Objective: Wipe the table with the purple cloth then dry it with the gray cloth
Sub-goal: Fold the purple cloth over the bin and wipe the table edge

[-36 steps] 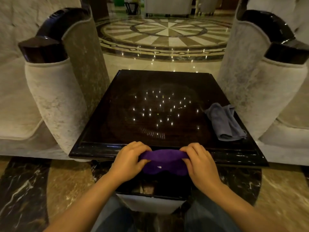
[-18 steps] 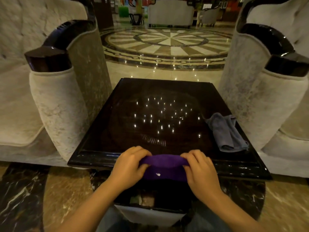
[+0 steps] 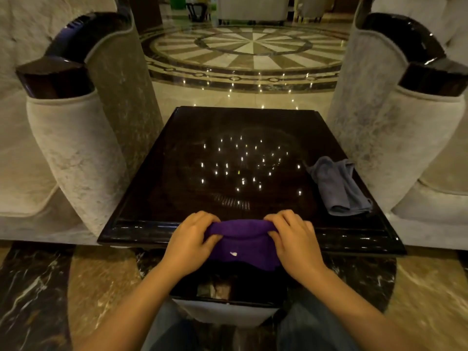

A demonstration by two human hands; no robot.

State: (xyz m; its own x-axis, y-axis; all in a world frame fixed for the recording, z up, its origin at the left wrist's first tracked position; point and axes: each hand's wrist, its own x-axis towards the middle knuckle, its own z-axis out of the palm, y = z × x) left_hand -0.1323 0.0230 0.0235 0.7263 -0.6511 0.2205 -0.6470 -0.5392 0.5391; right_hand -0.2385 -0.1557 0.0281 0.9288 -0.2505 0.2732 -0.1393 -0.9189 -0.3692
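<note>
Here, both hands hold the purple cloth [image 3: 243,243] at the near edge of the dark, glossy surface [image 3: 177,198]. The left hand [image 3: 191,243] has its grip clenched on the cloth's left end, fingers curled over the top fold and thumb tucked beneath. The right hand [image 3: 295,243] does the same on the right end, fingers hooked over the fold. Between the two hands the cloth is stretched into a rolled upper band that lies over the surface's raised rim, while the rest of it hangs down in front of the edge, toward the person's lap. A small white speck or tag shows on the hanging part.

The gray cloth [image 3: 338,186] lies crumpled on the right side of the surface, close to its right rim and well apart from both hands; nothing touches it. The polished top mirrors a cluster of small ceiling lights near its middle.

An upholstered armchair [image 3: 76,148] with a dark lacquered arm cap stands just beside the surface on the left, and a matching armchair [image 3: 395,138] stands on the right. Beyond the far edge, the marble floor [image 3: 253,51] carries a large circular inlaid pattern. The person's forearms reach in from the bottom of the view, above knees in blue jeans.
</note>
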